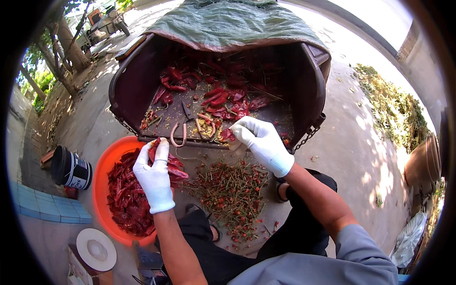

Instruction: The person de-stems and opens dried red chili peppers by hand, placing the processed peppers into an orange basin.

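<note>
White knit gloves cover both hands. My left hand (155,174) grips red dried chili pepper pieces (175,168) above the right rim of an orange plastic basin (98,178) filled with chili pieces (130,199). At the front edge of the cart bed, my right hand (258,140) pinches a small red chili piece (227,134). Scissors with pink-wrapped handles (187,111) lie opened on the cart bed (167,124) among yellow seeds. Behind them are whole red chili peppers (217,98), deeper ones in shadow. Stems with red caps (231,192) form a pile on the ground between the feet.
A green tarpaulin (231,23) covers the cart's top, and a chain (308,139) hangs at its right corner. At left stand a black bucket (71,169) and a round white lid (96,249). Dry plants (388,103) and a brown pot (422,162) are at right.
</note>
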